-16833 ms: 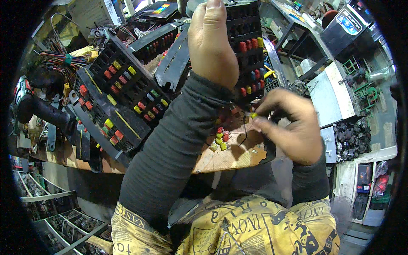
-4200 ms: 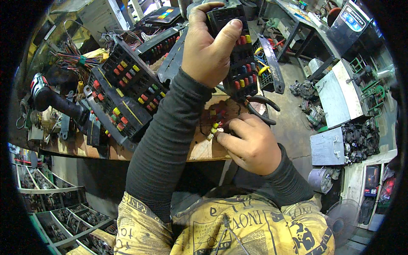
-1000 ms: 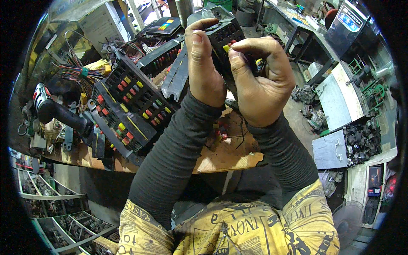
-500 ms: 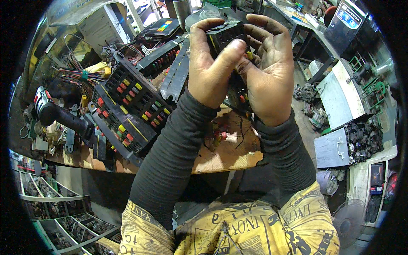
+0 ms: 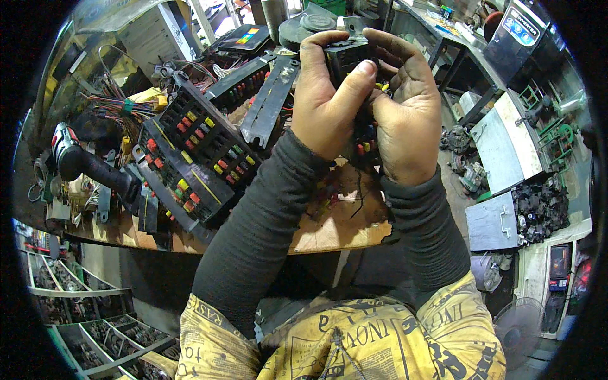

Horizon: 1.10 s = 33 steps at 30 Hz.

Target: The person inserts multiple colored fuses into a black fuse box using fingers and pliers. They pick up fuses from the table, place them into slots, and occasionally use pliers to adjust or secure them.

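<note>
Between both hands, above the far part of the wooden bench, I hold a black fuse box (image 5: 345,57) with red and yellow fuses in it. My left hand (image 5: 330,95) grips its left side, fingers over the top and thumb across the face. My right hand (image 5: 405,101) wraps round the right side, its thumb close to a yellow fuse; those fingertips are partly hidden. On the bench to the left lies a large black fuse panel (image 5: 193,152), filled with red, yellow and white fuses. Loose fuses (image 5: 332,193) lie on the wood below my hands.
A black cordless drill (image 5: 95,168) lies at the bench's left. Behind the panel are wire bundles (image 5: 120,107), a long black cover strip (image 5: 269,104) and a dark tablet-like device (image 5: 244,39). Metal shelves with parts (image 5: 82,292) stand low left; a fan (image 5: 522,329) stands low right.
Both hands have shifted slightly right with the fuse box, which is tilted a little differently. The left thumb remains on its face.
</note>
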Motion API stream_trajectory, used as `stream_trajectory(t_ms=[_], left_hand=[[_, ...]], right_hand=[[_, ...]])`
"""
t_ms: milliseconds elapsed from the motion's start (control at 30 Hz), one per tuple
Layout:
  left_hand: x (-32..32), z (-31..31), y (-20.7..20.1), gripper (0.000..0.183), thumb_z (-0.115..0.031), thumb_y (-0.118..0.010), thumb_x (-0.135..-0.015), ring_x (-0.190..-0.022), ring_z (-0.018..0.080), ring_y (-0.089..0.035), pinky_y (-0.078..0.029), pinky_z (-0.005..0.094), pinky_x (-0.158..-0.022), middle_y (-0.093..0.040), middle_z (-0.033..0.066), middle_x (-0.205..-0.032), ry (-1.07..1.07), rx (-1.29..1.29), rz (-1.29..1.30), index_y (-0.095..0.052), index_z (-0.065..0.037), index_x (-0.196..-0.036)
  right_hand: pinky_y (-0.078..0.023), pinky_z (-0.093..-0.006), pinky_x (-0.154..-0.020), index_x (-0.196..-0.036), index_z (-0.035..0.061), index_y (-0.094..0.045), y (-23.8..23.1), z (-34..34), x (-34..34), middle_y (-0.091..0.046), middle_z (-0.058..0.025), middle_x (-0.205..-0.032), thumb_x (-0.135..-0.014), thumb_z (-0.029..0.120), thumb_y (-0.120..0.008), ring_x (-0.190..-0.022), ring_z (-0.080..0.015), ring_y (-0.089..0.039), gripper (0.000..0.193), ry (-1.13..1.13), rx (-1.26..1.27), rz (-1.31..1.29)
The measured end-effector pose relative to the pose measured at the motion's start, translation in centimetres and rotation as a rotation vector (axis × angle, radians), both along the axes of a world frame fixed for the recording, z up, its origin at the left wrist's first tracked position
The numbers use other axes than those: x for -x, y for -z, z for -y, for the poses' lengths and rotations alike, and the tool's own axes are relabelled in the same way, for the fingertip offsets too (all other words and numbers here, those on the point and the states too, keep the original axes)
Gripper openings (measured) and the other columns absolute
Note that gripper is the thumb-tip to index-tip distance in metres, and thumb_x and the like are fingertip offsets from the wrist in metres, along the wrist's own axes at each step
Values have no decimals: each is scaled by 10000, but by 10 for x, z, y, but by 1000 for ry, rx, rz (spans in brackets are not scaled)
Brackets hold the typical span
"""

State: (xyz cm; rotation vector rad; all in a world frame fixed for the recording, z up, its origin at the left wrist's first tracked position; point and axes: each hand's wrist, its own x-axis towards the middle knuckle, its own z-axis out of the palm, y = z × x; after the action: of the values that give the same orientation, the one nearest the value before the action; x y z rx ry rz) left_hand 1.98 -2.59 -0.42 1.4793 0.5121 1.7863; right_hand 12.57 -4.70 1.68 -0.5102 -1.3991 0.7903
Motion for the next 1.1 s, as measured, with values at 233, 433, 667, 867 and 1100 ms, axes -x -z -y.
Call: stream_trajectory(t_ms=[233,433,667,867,1100], left_hand=[[-1,-11,6,412,-162,-645,-938,-893,170,-629,-527,306,-787,-632,124,-1016,-110,-80,-36,-439,-8,-1261],[-1,-8,5,392,-155,-637,-943,-868,179,-641,-538,316,-763,-640,131,-990,-130,-63,-48,-444,-6,-1251],[-1,-8,4,373,-139,-633,-944,-877,180,-646,-539,315,-770,-647,138,-991,-195,-89,-91,-455,-8,-1245],[0,-2,1,355,-148,-635,-953,-906,164,-621,-520,300,-810,-622,111,-1019,-99,-51,-15,-467,-17,-1237],[6,-11,-4,377,-351,-512,-1043,-851,177,-651,-551,308,-769,-635,79,-971,93,54,404,-500,-32,-1243]], right_hand=[[-486,-294,-997,-1301,28,-604,0,-6,4,-642,-78,-1254,-808,-192,-496,-1120,-167,-609,550,2,-3,10],[-496,-293,-986,-1315,39,-608,1,-8,4,-647,-69,-1248,-803,-189,-497,-1107,-160,-613,571,11,13,35],[-498,-296,-991,-1317,41,-608,4,-9,8,-635,-73,-1264,-780,-202,-471,-1111,-168,-610,604,43,-44,10],[-474,-317,-1015,-1351,31,-554,-11,1,2,-604,-109,-1298,-788,-167,-541,-1174,-199,-582,598,-71,-45,47],[-442,-351,-1032,-1361,24,-502,-5,21,-20,-578,-155,-1302,-808,-83,-647,-1225,-242,-547,581,132,-250,368]])
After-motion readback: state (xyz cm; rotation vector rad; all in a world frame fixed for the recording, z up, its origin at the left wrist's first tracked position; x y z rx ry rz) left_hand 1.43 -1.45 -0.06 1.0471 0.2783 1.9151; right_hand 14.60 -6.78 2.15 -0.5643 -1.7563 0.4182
